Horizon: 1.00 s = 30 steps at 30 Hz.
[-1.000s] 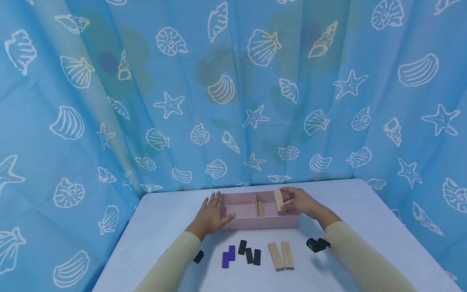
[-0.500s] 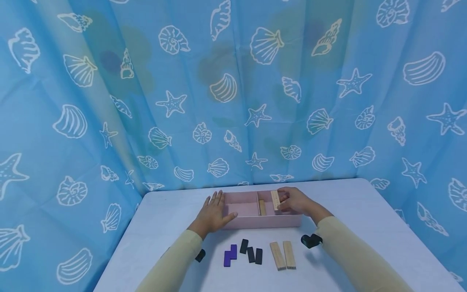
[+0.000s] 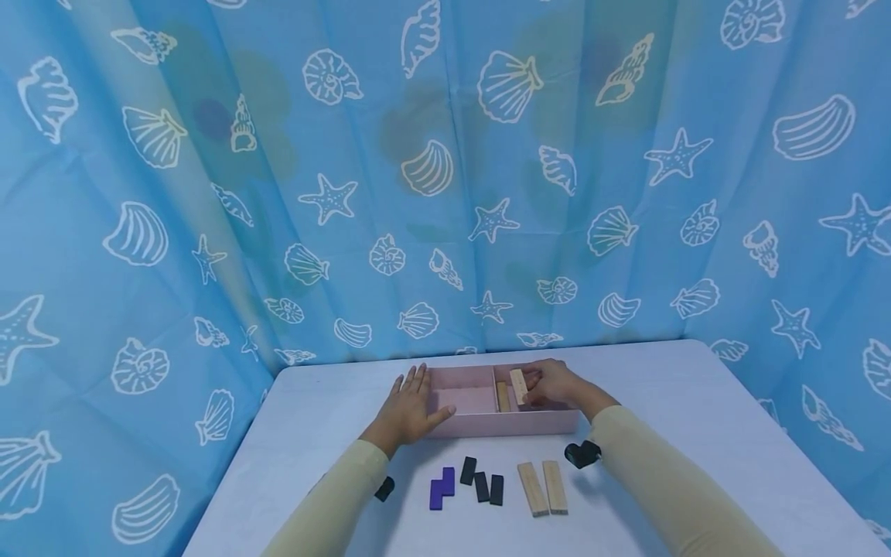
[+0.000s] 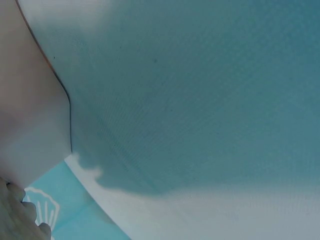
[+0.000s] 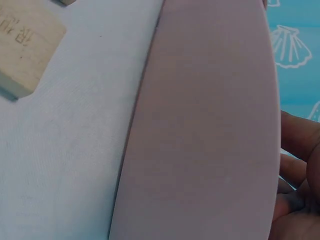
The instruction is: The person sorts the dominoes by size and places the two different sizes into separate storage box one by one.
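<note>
A pink box (image 3: 501, 424) with a divider stands at the far side of the table. My right hand (image 3: 557, 384) pinches a pale wooden block (image 3: 519, 387) over the box's right compartment, its lower end down inside. Another wooden block (image 3: 503, 397) stands in that compartment against the divider. My left hand (image 3: 405, 410) rests on the box's left end, fingers straight and thumb out along the front rim. In the right wrist view the box's front wall (image 5: 200, 125) hides the block and part of the right hand (image 5: 300, 175). The left wrist view catches only the left fingers (image 4: 22, 215) at its corner.
On the white table (image 3: 626, 480), in front of the box, lie two purple blocks (image 3: 436, 495), several black blocks (image 3: 482, 487) and two wooden blocks (image 3: 533, 489). A blue curtain (image 3: 445, 193) with white shell prints hangs behind and at both sides.
My right hand has moved left with the wooden block, toward the divider, and the block now sits lower in the compartment. The left hand stays on the box.
</note>
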### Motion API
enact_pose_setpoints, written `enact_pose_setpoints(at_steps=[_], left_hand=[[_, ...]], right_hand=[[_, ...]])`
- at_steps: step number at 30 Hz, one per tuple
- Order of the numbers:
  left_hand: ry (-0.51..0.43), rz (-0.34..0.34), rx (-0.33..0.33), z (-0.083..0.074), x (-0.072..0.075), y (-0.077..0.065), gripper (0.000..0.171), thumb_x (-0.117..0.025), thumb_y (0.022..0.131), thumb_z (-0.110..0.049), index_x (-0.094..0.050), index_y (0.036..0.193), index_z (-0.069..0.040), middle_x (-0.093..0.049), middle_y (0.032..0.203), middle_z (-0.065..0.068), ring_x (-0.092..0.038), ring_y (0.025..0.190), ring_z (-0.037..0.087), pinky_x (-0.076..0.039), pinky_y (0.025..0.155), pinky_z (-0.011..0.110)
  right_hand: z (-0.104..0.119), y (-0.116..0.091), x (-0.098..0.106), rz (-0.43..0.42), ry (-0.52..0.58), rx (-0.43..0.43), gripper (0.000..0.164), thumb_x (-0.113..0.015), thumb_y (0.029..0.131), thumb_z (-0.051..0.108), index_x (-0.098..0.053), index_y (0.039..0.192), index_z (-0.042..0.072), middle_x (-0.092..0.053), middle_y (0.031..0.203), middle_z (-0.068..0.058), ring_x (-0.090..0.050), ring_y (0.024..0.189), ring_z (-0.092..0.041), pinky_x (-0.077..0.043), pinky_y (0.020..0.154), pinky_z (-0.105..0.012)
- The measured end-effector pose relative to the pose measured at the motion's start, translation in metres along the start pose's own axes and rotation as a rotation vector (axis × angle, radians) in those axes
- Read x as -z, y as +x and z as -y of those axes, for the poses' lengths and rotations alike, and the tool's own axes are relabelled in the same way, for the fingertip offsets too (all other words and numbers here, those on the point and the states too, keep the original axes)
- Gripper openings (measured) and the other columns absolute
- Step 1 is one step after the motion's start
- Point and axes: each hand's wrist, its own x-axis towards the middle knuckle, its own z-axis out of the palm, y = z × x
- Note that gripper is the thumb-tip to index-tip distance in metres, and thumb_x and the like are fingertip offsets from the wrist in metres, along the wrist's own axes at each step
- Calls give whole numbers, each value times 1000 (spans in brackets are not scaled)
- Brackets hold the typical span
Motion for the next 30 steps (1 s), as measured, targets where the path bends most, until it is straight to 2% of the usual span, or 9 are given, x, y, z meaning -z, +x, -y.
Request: enact_pose_setpoints(at_steps=[5, 14, 18, 21, 24, 30], left_hand=[[-7, -6, 5, 0, -2, 0, 99, -35, 89, -74, -16, 155, -4, -14, 161, 11, -7, 147, 28, -5, 116, 48], [-6, -9, 1, 2, -3, 0, 98, -35, 89, -74, -17, 155, -3, -14, 161, 11, -7, 147, 28, -6, 116, 48], [-10, -13, -7, 2, -5, 0, 98, -35, 89, -74, -17, 155, -3, -15, 161, 12, -8, 147, 29, -6, 116, 49], [-11, -21, -9, 2, -7, 0, 99, -35, 89, -75, -18, 155, -3, -15, 161, 12, -8, 147, 29, -6, 116, 48], [-8, -26, -9, 3, -8, 1, 98, -36, 89, -74, -18, 155, -3, -15, 161, 11, -8, 147, 29, -6, 116, 49], [-3, -28, -6, 4, -8, 2, 99, -35, 89, -75, -16, 155, -4, -14, 161, 11, -7, 147, 28, -5, 116, 48]], right_hand=[[4, 1, -4, -7, -80, -7, 65, -79, 78, 2, -53, 138, 3, -62, 97, -5, -60, 87, -20, -55, 77, -32], [3, 4, -9, 17, -100, -23, 58, -76, 79, -2, -55, 133, 2, -64, 103, -6, -62, 89, -20, -55, 80, -37], [-2, 7, -12, 5, -136, -52, 55, -76, 79, -1, -58, 131, 1, -64, 99, -7, -61, 81, -21, -54, 72, -34], [-8, 12, -14, -8, -172, -40, 54, -79, 78, 1, -59, 128, -1, -64, 97, -7, -60, 78, -21, -52, 68, -32], [-11, 15, -15, -19, -194, -34, 52, -80, 78, 4, -61, 126, 0, -64, 100, -6, -60, 81, -20, -53, 72, -34], [-4, 14, -15, -4, -155, -71, 46, -76, 82, 3, -61, 125, 0, -65, 103, -6, -62, 84, -20, -54, 82, -41]])
